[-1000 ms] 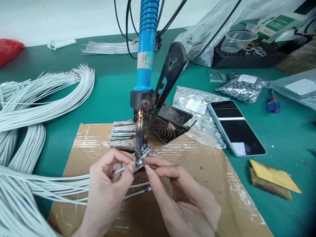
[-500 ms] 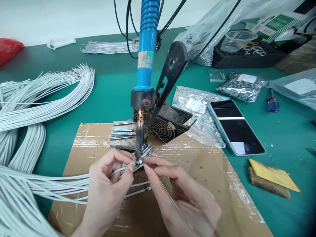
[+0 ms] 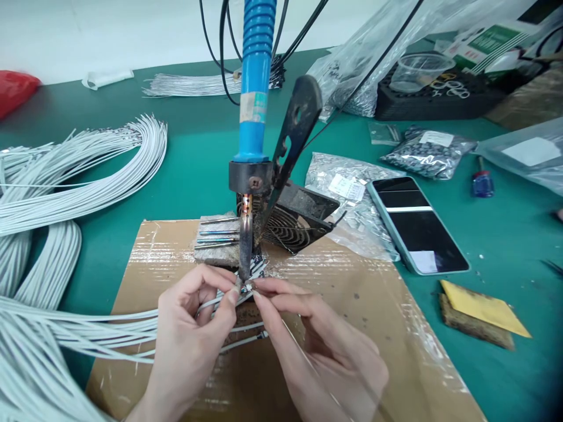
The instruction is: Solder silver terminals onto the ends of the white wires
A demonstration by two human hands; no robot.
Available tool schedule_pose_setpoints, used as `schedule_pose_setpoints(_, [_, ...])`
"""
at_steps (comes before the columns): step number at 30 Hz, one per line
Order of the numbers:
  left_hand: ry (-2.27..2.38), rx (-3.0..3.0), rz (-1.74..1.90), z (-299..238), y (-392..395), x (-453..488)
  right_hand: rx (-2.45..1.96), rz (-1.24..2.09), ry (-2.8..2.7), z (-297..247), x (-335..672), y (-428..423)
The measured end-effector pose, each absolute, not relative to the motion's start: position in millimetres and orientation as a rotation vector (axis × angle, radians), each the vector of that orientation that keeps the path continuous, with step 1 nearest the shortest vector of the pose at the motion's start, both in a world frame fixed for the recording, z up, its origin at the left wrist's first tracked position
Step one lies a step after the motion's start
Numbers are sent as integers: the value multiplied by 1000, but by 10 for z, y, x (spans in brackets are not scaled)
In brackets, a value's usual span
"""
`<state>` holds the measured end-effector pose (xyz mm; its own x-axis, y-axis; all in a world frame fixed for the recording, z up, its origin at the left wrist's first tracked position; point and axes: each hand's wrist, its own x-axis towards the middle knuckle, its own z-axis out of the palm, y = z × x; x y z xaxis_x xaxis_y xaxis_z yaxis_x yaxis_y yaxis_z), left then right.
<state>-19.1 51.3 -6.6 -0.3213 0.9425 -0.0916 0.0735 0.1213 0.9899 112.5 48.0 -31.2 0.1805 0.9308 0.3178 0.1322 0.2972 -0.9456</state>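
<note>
My left hand (image 3: pixel 193 328) pinches the end of a thin white wire (image 3: pixel 206 303) and holds its tip at the point of a blue-handled soldering iron (image 3: pixel 250 111), which stands fixed tip-down in a black stand (image 3: pixel 290 223). My right hand (image 3: pixel 325 346) is closed in a pinch on a small metal piece (image 3: pixel 248 286) at that same tip, with a fine strand of solder wire (image 3: pixel 308 357) running back under its palm. Both hands work over a tape-covered cardboard sheet (image 3: pixel 378 328).
Big bundles of white wires (image 3: pixel 65 181) curve across the left of the green table. Right of the stand lie bags of small metal parts (image 3: pixel 352 187), a phone (image 3: pixel 416 225), a small screwdriver (image 3: pixel 482 180) and a yellow sponge (image 3: pixel 479 313). Several metal rods (image 3: pixel 217 234) rest on a grey block.
The hands keep the same pinch at the iron's tip. The view has shifted slightly, so everything sits a little more to the left.
</note>
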Motion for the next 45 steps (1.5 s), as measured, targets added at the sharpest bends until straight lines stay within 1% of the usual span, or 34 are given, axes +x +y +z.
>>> schedule_pose_setpoints(16, [1516,1094,1270,-114,512,-237,-1122,778,-1268,-327,1105,476])
schedule_pose_setpoints(23, [1538,1003,1318,-75,522,-190,-1108,781,-1255,-344,1100,486])
schedule_pose_setpoints(31, [1534,1036,1327,-96,513,-203,-1079,763,-1274,-346,1101,490])
schedule_pose_setpoints(45, [1496,980,1320,-108,530,-173,-1165,770,-1271,-349,1106,473])
